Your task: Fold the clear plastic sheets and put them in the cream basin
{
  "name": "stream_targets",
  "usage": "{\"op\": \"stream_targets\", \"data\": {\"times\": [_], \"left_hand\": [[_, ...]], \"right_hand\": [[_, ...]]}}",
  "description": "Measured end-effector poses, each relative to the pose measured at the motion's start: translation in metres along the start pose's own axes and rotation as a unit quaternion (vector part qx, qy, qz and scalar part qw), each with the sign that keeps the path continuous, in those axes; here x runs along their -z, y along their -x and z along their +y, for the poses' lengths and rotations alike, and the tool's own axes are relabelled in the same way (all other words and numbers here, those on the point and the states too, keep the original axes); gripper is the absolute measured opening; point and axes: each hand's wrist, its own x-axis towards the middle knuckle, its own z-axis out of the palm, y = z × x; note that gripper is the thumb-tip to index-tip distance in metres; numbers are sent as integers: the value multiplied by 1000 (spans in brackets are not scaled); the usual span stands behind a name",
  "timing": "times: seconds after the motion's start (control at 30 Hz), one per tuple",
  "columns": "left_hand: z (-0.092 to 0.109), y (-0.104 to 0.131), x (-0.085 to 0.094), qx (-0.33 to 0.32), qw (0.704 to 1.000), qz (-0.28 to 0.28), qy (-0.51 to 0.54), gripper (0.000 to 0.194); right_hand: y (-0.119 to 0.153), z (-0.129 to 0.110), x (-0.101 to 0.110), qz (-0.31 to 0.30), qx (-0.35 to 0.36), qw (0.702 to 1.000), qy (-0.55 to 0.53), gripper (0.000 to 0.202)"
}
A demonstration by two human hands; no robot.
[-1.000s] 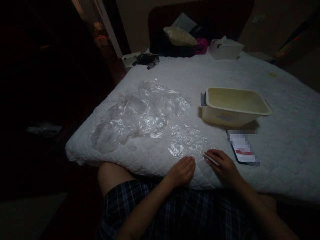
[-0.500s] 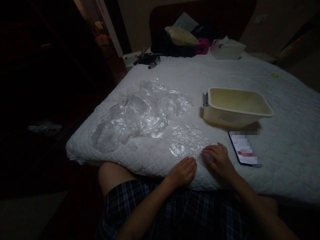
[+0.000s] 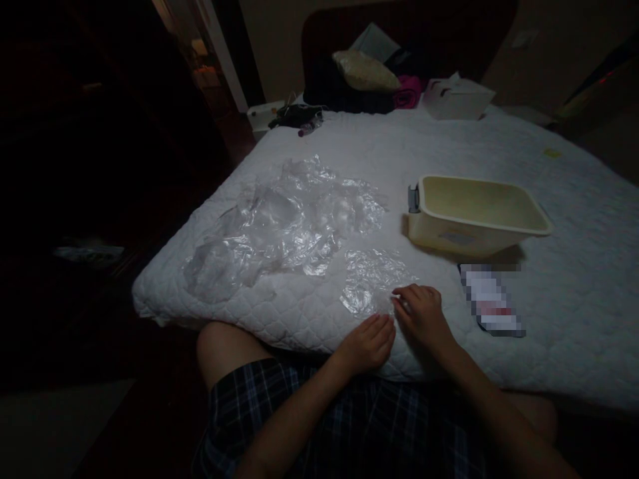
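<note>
A small clear plastic bag (image 3: 372,279) lies spread on the white quilted bed (image 3: 299,319), in front of me. My left hand (image 3: 368,340) rests at its near edge, palm down, fingers lying flat and side by side. Just to the right, my right hand (image 3: 422,314) is over the bag's right edge with its fingers curled and thumb and forefinger close together; what they pinch, if anything, is too small to make out. A wide heap of crumpled clear plastic bags (image 3: 284,219) lies to the left of this bag.
An open yellowish plastic bin (image 3: 479,206) stands on the bed at the right, with a phone (image 3: 492,299) nearer me. At the far end are a white box (image 3: 456,100), a pillow (image 3: 367,71), a pink roll (image 3: 408,92) and dark cables (image 3: 297,116).
My right hand has moved left over the bag, and its fingers have drawn closer together. My left hand has hardly moved. The view has shifted slightly.
</note>
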Motion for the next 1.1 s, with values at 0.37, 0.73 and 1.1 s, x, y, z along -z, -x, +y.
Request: {"op": "stream_targets", "data": {"times": [0.37,0.73,1.1], "left_hand": [[2,-2,0,17,999,-19,20,21],[2,0,-3,6,999,-29,17,20],[4,-4,9,-10,1000,9,-16,27]], "right_hand": [[-13,-20,3,-127,62,983,-118,21],[-12,-23,2,-119,91,986,-79,30],[23,27,23,30,-71,985,-155,22]]}}
